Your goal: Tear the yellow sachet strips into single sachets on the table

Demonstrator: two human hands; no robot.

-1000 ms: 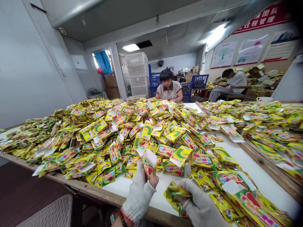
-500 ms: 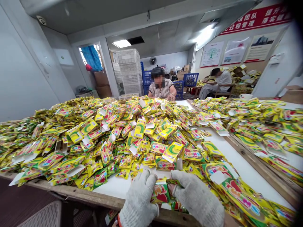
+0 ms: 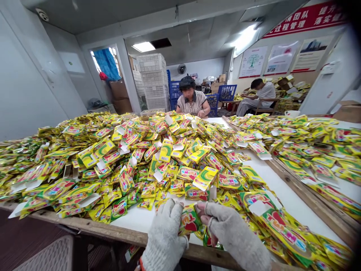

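Observation:
Both hands wear whitish knit gloves, and bare fingertips show on the right one. At the table's near edge my left hand (image 3: 166, 235) is closed around the left side of a shiny yellow-green candy packet (image 3: 188, 222) with a red heart and pink and white letters. My right hand (image 3: 235, 233) pinches the packet's upper right corner with bent fingers. Beneath the right fingers another green and red packet (image 3: 210, 241) is partly hidden. Just beyond the hands lies a printed yellow candy box (image 3: 197, 192) at the foot of a large heap (image 3: 152, 150).
A wooden strip (image 3: 299, 186) divides the white tabletop (image 3: 132, 218), with more packets (image 3: 318, 139) to its right. Opened boxes (image 3: 287, 229) lie right of my hand. A co-worker (image 3: 193, 99) sits across the table; another person (image 3: 261, 96) sits farther back. A chair (image 3: 47, 256) stands lower left.
My right fingers have shifted up and left onto the packet's upper corner, and its right side has tilted. The left hand keeps its hold. The view has shifted slightly.

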